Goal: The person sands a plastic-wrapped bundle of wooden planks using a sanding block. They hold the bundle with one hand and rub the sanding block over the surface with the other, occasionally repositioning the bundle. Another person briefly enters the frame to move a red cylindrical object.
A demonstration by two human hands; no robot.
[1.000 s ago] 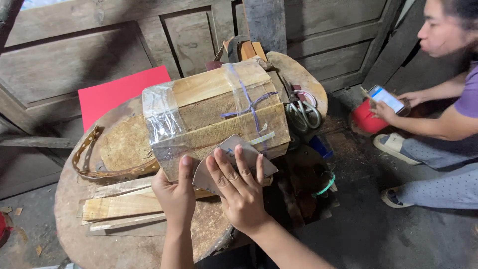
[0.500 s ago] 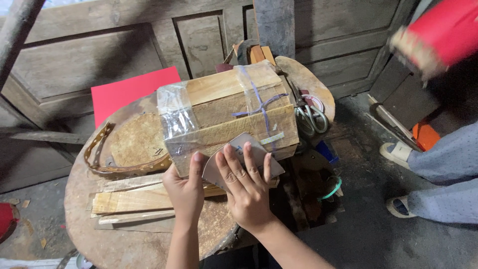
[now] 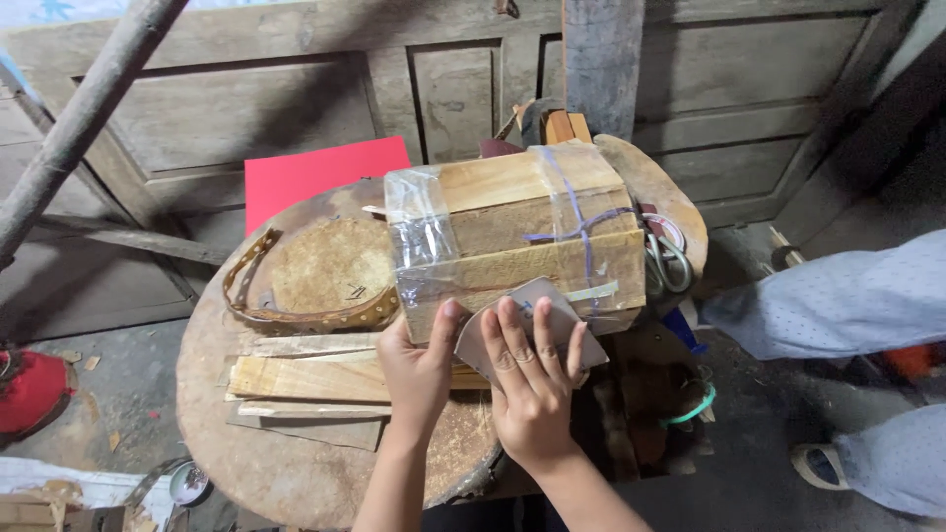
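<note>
Round worn table [image 3: 296, 463]: both hands [image 3: 532, 384] press grey sheet [image 3: 532, 320] against taped wooden block [image 3: 517, 232].

A red sheet [image 3: 320, 175] leans against the wooden door [image 3: 246, 108] (scissors [image 3: 668, 261] lie rightward), beside a studded leather strap [image 3: 296, 313].

In front of you on the round table sits a taped bundle of wooden blocks [image 3: 517, 236], boxy and pale brown, wrapped in clear plastic tape at its left end and crossed by bluish tape on the right. Behind it, a flat red sheet [image 3: 315, 177] leans against the wooden door.
</note>
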